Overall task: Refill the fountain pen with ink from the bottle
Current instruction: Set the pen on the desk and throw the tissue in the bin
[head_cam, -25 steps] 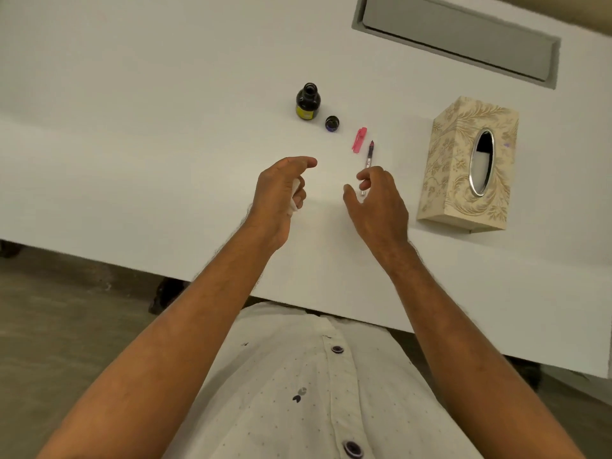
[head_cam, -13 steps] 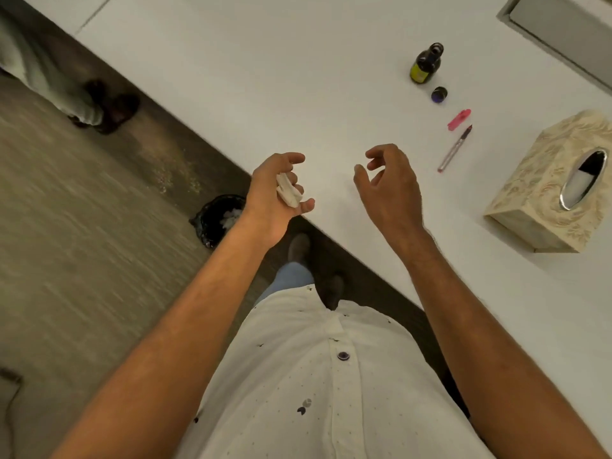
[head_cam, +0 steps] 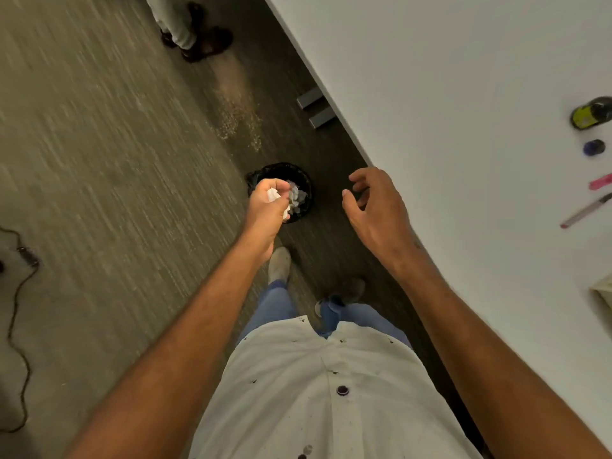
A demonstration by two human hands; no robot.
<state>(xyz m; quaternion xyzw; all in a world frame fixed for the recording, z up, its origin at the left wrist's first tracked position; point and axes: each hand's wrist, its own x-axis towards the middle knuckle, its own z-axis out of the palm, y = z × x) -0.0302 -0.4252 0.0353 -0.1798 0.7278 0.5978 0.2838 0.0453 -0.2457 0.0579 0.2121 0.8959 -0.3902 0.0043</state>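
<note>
Left hand point(head_cam: 268, 207) closed around a crumpled white tissue point(head_cam: 274, 195), held over a black waste bin point(head_cam: 303, 180) on the floor, right hand point(head_cam: 374, 210) loosely open and empty beside the table edge, fountain pen point(head_cam: 586, 211) laid on the white table point(head_cam: 463, 94) well to its right, pink cap point(head_cam: 600, 182), bottle lid point(head_cam: 593, 147) and ink bottle point(head_cam: 591, 113) beyond the pen.

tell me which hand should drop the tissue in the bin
Left. The left hand already grips the crumpled tissue directly over the bin; the right hand is empty and off beside it.

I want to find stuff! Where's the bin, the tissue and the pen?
bin point(head_cam: 299, 172), head view, on its black rim.
tissue point(head_cam: 273, 194), head view, on the white wad in the left hand.
pen point(head_cam: 584, 212), head view, on its barrel.
</note>
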